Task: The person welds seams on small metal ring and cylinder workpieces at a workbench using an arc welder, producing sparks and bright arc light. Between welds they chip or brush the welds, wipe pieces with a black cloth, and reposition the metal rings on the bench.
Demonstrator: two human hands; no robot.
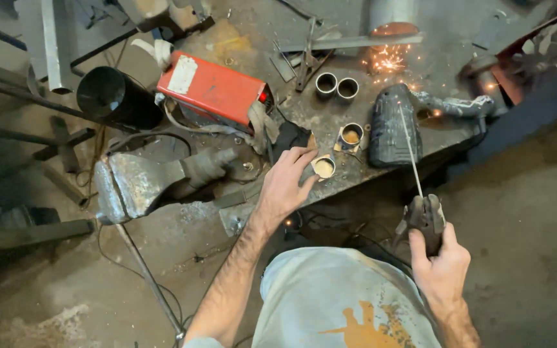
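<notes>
My left hand (287, 182) reaches over the front edge of a metal workbench (304, 109), its fingertips at a short metal tube piece (323, 167). It does not grip the piece. A second short tube piece (351, 136) stands just beyond it. My right hand (441, 264) grips a dark electrode holder (424, 216) below the bench edge. From the holder a thin welding rod (409, 149) points up over a dark welding mask (394, 125) lying on the bench. Sparks (388, 61) glow on the bench behind the mask.
A red welding machine (213, 87) sits at the back left, a black pipe (112, 98) beside it. A bench vise (140, 182) hangs off the left edge. Two steel rings (336, 85), a large steel pipe (392, 18) and flat bars lie farther back. A fan (539, 55) is at right.
</notes>
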